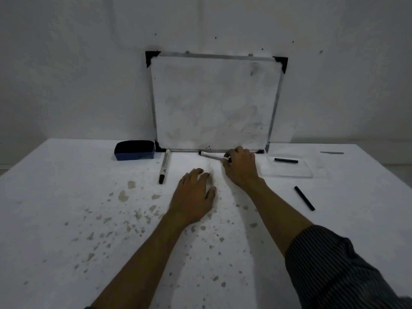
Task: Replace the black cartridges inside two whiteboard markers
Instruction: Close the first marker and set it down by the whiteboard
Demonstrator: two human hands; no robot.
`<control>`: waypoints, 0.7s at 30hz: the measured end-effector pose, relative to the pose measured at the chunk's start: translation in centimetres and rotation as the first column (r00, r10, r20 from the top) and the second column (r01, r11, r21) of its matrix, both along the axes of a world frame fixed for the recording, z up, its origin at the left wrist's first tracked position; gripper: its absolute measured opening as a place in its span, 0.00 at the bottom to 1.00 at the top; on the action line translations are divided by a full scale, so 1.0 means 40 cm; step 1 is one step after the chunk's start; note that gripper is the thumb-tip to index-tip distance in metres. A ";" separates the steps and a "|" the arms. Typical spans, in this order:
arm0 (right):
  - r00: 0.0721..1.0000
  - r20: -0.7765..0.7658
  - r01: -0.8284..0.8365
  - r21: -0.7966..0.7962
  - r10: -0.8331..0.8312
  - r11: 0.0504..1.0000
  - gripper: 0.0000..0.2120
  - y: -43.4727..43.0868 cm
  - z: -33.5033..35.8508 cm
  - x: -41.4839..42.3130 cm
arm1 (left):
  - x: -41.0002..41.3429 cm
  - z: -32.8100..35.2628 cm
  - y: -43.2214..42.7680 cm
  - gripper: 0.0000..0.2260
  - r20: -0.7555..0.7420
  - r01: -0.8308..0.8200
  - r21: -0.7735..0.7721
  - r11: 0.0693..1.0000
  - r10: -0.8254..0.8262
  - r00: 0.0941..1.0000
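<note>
Two white whiteboard markers with black ends lie on the white table. One marker (164, 167) rests alone left of centre, pointing toward me. The other marker (210, 155) lies just in front of the whiteboard, and my right hand (242, 167) has its fingertips closed on that marker's right end. My left hand (195, 195) lies flat on the table with fingers apart, holding nothing. One black cartridge (286, 160) sits in a clear plastic tray (289, 173) at the right. Another black cartridge (304, 198) lies loose on the table nearer me.
A small whiteboard (214, 103) leans against the wall at the back. A blue eraser (134, 150) stands to its left. A thin grey strip (331, 153) lies at the far right. Brownish stains (124, 195) speckle the table cover.
</note>
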State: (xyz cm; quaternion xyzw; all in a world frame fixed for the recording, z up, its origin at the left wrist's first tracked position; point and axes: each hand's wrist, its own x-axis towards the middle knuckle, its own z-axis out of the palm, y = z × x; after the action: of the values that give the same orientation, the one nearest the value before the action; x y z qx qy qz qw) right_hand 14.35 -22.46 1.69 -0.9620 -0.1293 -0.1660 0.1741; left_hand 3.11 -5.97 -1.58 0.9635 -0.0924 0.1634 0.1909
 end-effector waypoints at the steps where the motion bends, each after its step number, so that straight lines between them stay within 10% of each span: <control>1: 1.000 -0.020 0.000 0.039 0.001 0.999 0.15 -0.001 0.001 -0.004 | 0.000 0.002 0.001 0.27 -0.003 0.004 -0.016 1.000 -0.004 1.000; 6: 0.980 -0.187 0.018 0.399 0.062 0.917 0.13 -0.022 0.021 -0.101 | -0.007 0.019 0.002 0.33 -0.109 -0.059 -0.335 0.940 0.023 0.994; 12: 0.910 -0.266 -0.056 0.679 0.317 0.732 0.09 -0.062 0.035 -0.302 | -0.025 0.081 0.032 0.24 0.001 0.015 -0.880 0.475 -0.030 1.000; 18: 0.906 -0.249 -0.159 0.546 0.341 0.822 0.11 -0.075 0.033 -0.381 | -0.115 0.081 0.042 0.11 -0.039 0.063 -0.807 0.587 -0.160 0.986; 21: 0.957 -0.111 -0.253 0.122 0.266 0.960 0.14 -0.061 0.027 -0.395 | -0.149 0.071 0.028 0.12 -0.061 0.023 -0.765 0.644 -0.108 0.992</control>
State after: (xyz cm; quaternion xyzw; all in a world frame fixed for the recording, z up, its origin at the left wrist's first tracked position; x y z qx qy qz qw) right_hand -1.46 -24.89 2.77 -0.9345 -0.2342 -0.0870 0.2535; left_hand -2.86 -4.87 1.25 0.7967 -0.0402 0.1310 0.5886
